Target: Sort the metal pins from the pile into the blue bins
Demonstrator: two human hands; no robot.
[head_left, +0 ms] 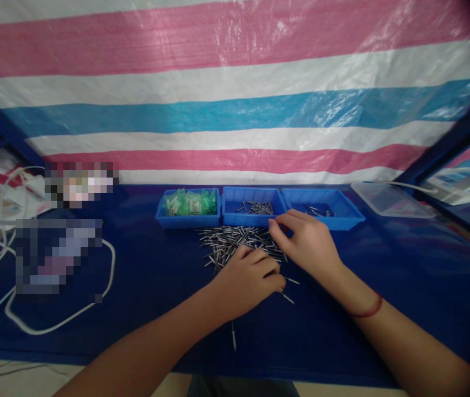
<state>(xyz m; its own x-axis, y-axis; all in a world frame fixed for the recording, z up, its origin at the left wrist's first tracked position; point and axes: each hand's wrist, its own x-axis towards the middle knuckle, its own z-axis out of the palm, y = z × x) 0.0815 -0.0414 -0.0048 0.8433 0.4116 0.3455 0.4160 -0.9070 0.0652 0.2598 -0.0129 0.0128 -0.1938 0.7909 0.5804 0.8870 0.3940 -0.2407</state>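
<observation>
A pile of thin metal pins (pixel 233 240), looking like blind rivets, lies on the blue tabletop in front of the bins. My left hand (pixel 247 281) rests palm down over the near side of this pile, its fingers curled; whatever is under them is hidden. Two loose pins (pixel 287 298) poke out beside its fingers. My right hand (pixel 309 242) is at the front edge of the middle blue bin (pixel 235 193), thumb and forefinger closed together. Anything in that pinch is too small to make out. Several short pins (pixel 260 208) lie inside the middle bin.
The left blue bin (pixel 164 221) holds green and clear plastic packets (pixel 193 203). A few pins lie in the right blue bin (pixel 342 220). One pin (pixel 234 336) lies near the table front. A white cable (pixel 113 264) loops at left; a clear plastic lid (pixel 392 201) is at right.
</observation>
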